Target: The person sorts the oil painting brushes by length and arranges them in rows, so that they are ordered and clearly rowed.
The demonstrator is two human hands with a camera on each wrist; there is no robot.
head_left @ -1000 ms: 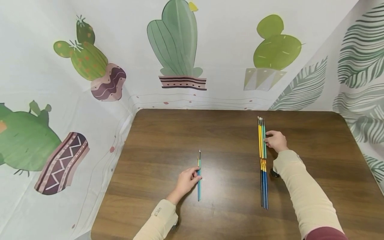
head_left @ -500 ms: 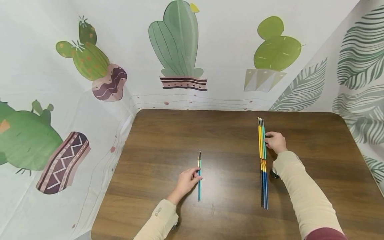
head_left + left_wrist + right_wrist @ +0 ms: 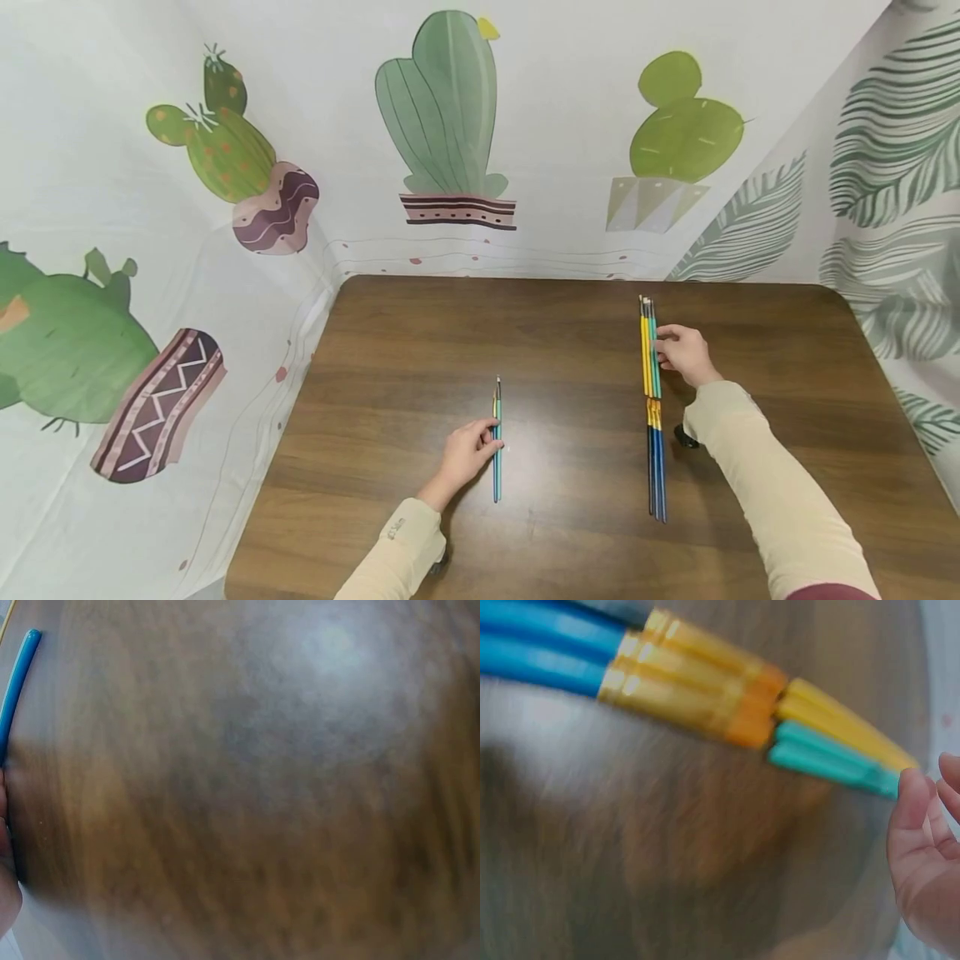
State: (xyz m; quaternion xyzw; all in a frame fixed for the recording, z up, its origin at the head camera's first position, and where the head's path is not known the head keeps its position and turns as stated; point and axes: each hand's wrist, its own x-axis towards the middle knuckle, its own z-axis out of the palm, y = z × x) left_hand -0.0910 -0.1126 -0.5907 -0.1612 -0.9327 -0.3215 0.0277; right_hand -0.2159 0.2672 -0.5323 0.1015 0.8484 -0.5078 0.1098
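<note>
Two paintbrushes lie side by side mid-table in the head view, a teal paintbrush (image 3: 500, 479) and a blue paintbrush (image 3: 496, 490). My left hand (image 3: 463, 454) holds this pair by the handles, index finger and thumb across them. Only the blue handle (image 3: 19, 686) and bits of the fingers show in the left wrist view. At the right, yellow paintbrushes (image 3: 646, 358) and teal-green paintbrushes (image 3: 655, 379) lie in a row. Beside them my right hand (image 3: 686, 354) reaches with loosely bent fingers, tips at the outer green handle. In the right wrist view, thumb and fingers (image 3: 911, 802) are apart.
Several dark and blue paintbrushes (image 3: 658, 467) with gold ferrules lie just below the yellow and green ones, end to end with them. All are on a brown wooden table (image 3: 570, 525). A white cactus-print cloth (image 3: 555, 125) hangs behind and to the sides.
The right fingertips have come slightly left, onto the outer green paintbrush. My left hand and its pair of paintbrushes stay in place. The head view has shifted a little.
</note>
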